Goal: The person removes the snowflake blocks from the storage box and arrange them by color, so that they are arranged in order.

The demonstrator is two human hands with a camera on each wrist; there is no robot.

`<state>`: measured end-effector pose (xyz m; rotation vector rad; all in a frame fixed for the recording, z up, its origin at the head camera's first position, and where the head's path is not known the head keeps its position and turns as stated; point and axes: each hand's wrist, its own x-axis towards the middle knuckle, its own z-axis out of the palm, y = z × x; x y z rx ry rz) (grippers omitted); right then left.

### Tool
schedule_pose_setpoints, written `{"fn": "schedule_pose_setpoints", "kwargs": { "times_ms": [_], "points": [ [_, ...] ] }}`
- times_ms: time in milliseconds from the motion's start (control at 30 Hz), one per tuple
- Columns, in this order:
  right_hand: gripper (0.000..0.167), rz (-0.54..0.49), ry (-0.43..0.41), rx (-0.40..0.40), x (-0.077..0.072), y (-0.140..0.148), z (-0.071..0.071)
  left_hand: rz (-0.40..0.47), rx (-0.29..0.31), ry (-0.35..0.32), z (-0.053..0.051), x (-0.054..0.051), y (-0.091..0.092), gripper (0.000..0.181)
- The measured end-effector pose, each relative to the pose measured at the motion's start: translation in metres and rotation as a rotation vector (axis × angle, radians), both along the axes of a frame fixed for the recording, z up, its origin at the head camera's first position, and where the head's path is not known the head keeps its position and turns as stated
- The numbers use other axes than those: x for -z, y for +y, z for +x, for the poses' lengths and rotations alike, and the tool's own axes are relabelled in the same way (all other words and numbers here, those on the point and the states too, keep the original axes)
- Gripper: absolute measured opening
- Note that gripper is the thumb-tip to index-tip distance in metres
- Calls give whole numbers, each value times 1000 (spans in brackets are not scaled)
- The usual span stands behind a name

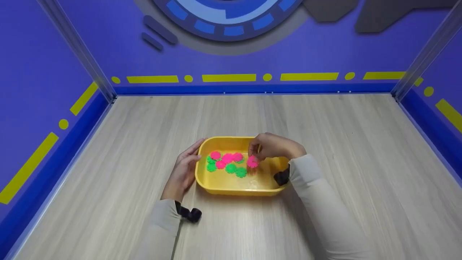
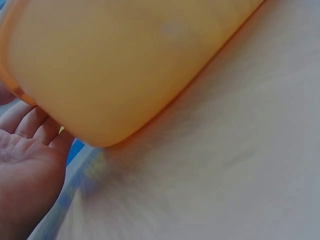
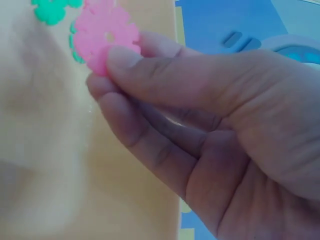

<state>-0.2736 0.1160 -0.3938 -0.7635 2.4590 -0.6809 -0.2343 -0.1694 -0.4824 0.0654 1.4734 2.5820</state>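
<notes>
A yellow tray holds pink and green notched flower-shaped discs, gathered mostly in its left half. Over the tray, my right hand pinches a pink disc by its edge. The right wrist view shows the thumb of my right hand flat on the pink disc, with fingertips behind it. At the tray's left end my left hand grips the rim, thumb at the edge and fingers along the outside. In the left wrist view, the fingertips of my left hand are hidden behind the tray.
The tray stands on a light wood-grain table. Blue-purple panels with yellow marks rise at the back and both sides. A black wrist device is on my left wrist, and another on my right wrist overlaps the tray's right end.
</notes>
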Motion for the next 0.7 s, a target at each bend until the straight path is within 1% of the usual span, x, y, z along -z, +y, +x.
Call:
{"fn": "schedule_pose_setpoints", "kwargs": {
  "times_ms": [100,267,333,467,533,700],
  "points": [
    [13,-11,31,-1,-3,4,1,-9,2,13,0,0,0,61],
    [12,-42,53,22,-5,15,3,-8,-7,-7,0,1,0,61],
    [13,-68,60,31,-6,21,3,-18,-9,-12,0,0,0,61],
    [14,-133,83,44,-7,30,5,-39,-8,-1,0,0,0,61],
    [16,-157,97,49,-7,34,6,-37,-13,-6,0,-1,0,61],
    [17,-176,171,73,-6,43,8,-29,-19,-27,0,-1,0,60]
  ]
}}
